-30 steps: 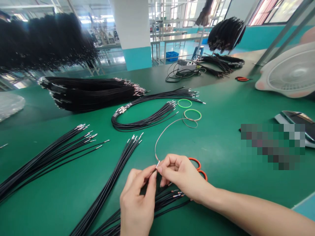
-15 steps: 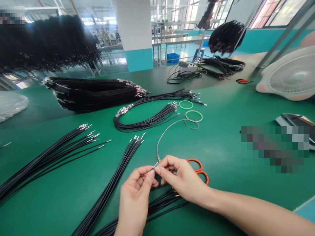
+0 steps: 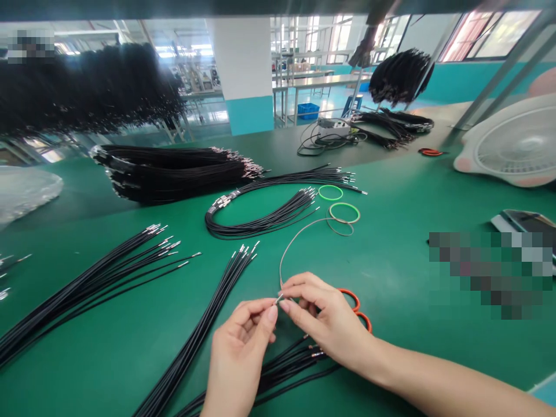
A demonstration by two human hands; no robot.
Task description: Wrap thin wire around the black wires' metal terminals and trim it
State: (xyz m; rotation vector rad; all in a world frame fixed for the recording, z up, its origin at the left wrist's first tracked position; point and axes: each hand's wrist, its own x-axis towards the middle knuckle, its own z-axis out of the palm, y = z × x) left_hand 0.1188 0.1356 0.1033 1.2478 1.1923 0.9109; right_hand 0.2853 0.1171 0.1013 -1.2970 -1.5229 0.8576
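Note:
My left hand is closed in a pinch on a small silver-tipped cable end; most of that cable is hidden by the fingers. Right beside it, my right hand has thumb and fingers together on a thin light-brown wire, which curves away to a loose loop on the table. Scissors with orange handles lie partly under my right hand. Below both hands runs a bundle of black cables. Another black cable bundle with silver tips lies just left of my left hand.
Two green rings lie beyond the hands, next to a bent, taped cable bundle. A thick cable pile sits farther back. More cables lie left. At right are a white fan and orange-handled pliers-like tool.
The view has tilted up a little, so everything sits lower in it. My right thumb has drawn slightly back from the silver tip, and its fingers have straightened somewhat.

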